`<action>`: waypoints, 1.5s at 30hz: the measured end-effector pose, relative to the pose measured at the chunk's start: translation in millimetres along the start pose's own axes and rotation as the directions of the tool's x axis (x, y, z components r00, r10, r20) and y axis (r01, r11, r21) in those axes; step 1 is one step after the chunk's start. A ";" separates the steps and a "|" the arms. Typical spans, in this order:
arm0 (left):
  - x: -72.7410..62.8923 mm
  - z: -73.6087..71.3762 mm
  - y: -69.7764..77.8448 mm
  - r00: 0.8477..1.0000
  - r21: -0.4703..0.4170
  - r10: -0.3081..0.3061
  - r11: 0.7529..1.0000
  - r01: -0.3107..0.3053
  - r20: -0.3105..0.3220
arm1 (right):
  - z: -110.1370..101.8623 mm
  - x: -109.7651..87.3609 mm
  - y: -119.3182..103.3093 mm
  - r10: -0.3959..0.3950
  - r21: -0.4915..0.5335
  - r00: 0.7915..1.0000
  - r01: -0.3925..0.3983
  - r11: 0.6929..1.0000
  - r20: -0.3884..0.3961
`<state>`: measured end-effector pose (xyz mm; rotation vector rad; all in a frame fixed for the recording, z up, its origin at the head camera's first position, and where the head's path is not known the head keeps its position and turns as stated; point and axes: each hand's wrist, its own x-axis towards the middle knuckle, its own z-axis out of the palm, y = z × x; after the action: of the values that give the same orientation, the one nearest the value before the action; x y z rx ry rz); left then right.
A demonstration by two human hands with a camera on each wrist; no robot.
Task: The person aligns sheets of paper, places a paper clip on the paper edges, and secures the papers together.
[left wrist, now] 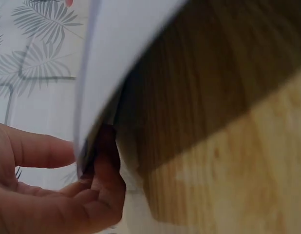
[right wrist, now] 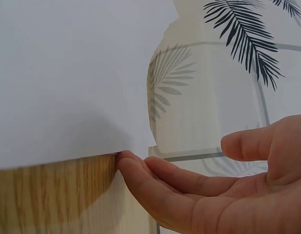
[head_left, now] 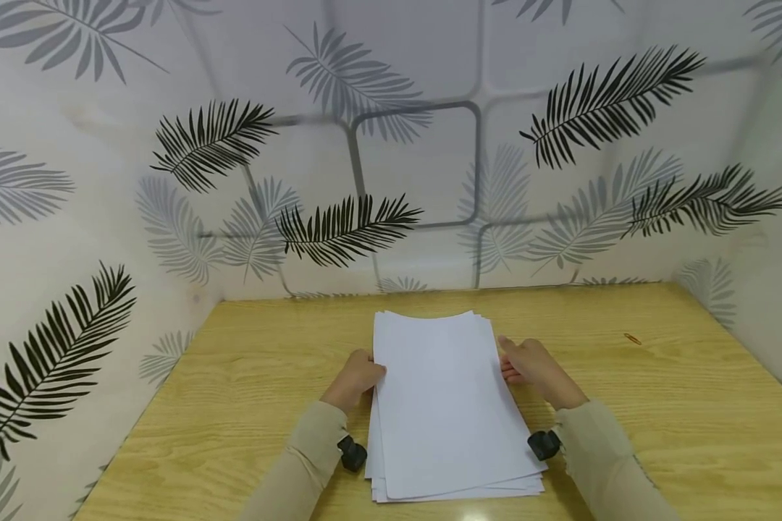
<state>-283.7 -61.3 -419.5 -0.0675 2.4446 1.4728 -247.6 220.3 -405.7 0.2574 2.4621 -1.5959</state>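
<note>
Head: loose stack of white rectangular paper sheets (head_left: 450, 405) lies between hands over yellow-brown wood-grain table (head_left: 254, 391), long axis roughly 12–6 o'clock. From bare left grip (head_left: 357, 376), stack lies toward 3 o'clock; from bare right grip (head_left: 531, 365), toward 9 o'clock. Both at long edges, neither clearly nearer.

Left wrist: thumb and curled fingers pinch stack's edge, raised off table.

Right wrist: fingertips touch paper's lower edge, thumb spread clear, no pinch.

The left hand (head_left: 354, 378) grips the paper (head_left: 446, 405) by its left edge; the right hand (head_left: 537, 369) is at its right edge. The paper's near end shows uneven layers. A clip (head_left: 633, 339) lies far right on the table (head_left: 247, 405).
</note>
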 end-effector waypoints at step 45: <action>-21.3 -1.8 19.7 0.951 -0.323 0.309 0.903 -0.284 0.027 | -2.3 -3.0 -9.7 -0.096 0.002 0.991 0.096 0.995 -0.098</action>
<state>-267.4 -55.7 -396.0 0.3063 2.2069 1.9489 -247.3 218.3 -395.5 0.2268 2.5797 -1.6681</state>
